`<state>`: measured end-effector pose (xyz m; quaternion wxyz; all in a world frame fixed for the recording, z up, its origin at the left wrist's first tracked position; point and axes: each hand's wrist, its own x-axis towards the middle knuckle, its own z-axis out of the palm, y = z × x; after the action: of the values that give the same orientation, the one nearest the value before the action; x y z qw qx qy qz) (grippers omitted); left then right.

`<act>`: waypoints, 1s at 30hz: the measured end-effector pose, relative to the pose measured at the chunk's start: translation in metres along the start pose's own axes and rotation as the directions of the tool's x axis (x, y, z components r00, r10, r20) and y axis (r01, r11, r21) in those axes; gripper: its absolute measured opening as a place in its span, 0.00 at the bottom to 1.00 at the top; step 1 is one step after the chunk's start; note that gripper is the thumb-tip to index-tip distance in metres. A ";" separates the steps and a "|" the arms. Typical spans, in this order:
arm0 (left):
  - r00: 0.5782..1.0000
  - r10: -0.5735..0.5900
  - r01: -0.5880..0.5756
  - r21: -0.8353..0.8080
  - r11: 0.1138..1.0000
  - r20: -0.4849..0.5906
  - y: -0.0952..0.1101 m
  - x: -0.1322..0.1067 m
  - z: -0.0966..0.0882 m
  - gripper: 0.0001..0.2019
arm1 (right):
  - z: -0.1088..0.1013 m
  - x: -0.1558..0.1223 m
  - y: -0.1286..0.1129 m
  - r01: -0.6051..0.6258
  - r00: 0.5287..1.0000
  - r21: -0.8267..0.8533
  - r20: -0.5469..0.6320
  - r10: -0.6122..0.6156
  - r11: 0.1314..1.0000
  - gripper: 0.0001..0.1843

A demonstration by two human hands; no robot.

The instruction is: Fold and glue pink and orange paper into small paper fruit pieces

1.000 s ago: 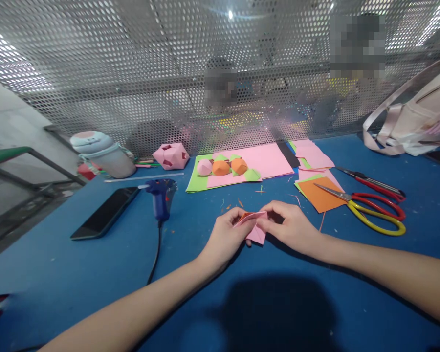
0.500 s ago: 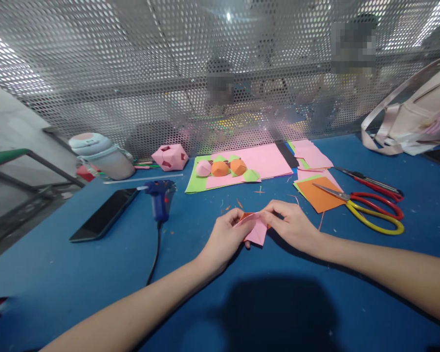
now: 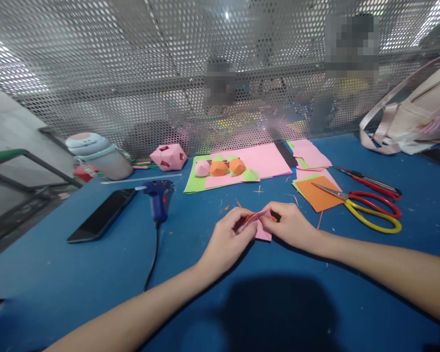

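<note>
Between my two hands is a piece of pink folded paper (image 3: 264, 231), with bits of orange paper showing behind and beside it. My left hand (image 3: 231, 235) pinches its left side, thumb in front. From the right, my right hand (image 3: 289, 224) grips the upper right part with thumb and fingers. The fingers partly hide the folds. Just beyond lie small paper scraps (image 3: 238, 202). Farther back, small folded orange (image 3: 219, 168), pink and green paper pieces rest on green and pink sheets (image 3: 267, 159).
Scissors (image 3: 370, 208) lie across orange paper squares (image 3: 315, 193), near a utility knife (image 3: 370, 182). At left are a blue glue gun (image 3: 157, 200) with its cord, a phone (image 3: 102, 215), a bottle (image 3: 102, 156) and a pink paper ball (image 3: 168, 156). A perforated metal panel (image 3: 150, 88) stands behind.
The pink paper has shifted slightly right and is bent more at its top. My left thumb has moved right across its front, and both hands still hold it.
</note>
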<state>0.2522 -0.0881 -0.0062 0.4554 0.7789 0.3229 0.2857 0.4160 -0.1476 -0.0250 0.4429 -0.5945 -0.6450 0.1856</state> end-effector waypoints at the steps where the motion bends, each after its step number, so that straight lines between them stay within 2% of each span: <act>1: 1.000 -0.008 0.008 -0.001 1.000 -0.008 -0.001 0.001 0.000 0.06 | -0.001 0.000 0.000 0.013 1.000 0.002 0.005 -0.013 1.000 0.07; 5: 0.994 -0.086 0.080 -0.074 0.994 -0.073 -0.007 0.006 -0.002 0.12 | -0.001 0.000 -0.004 0.000 1.000 0.027 0.018 0.000 1.000 0.07; 9: 0.984 -0.124 0.104 -0.150 0.983 -0.130 -0.008 0.007 -0.002 0.10 | 0.001 0.001 -0.004 -0.045 0.999 -0.053 0.005 0.045 0.998 0.12; 12: 0.986 -0.122 0.104 -0.151 0.983 -0.115 -0.005 0.005 0.000 0.06 | 0.002 0.001 -0.001 -0.012 1.000 -0.083 -0.027 0.010 0.996 0.14; 16: 0.985 -0.153 0.134 -0.198 0.971 -0.081 -0.003 0.006 0.002 0.07 | 0.001 0.001 -0.001 -0.016 1.000 -0.014 -0.017 0.016 1.000 0.13; 21: 0.980 -0.167 0.141 -0.214 0.967 -0.106 -0.006 0.014 -0.001 0.07 | -0.001 0.011 -0.003 -0.039 0.999 0.071 -0.014 0.040 0.997 0.14; 26: 0.973 -0.158 0.106 -0.278 0.955 -0.171 -0.013 0.024 -0.010 0.10 | 0.006 0.039 0.001 0.062 0.997 0.132 0.038 -0.067 0.989 0.15; 30: 0.961 -0.179 0.107 -0.314 0.943 -0.211 -0.016 0.035 -0.021 0.09 | 0.016 0.061 0.005 0.145 0.989 0.125 0.022 -0.149 0.981 0.17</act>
<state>0.2549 -0.0450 -0.0063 0.5462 0.6356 0.3836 0.3880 0.4119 -0.0846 -0.0159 0.4810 -0.5138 -0.6814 0.2009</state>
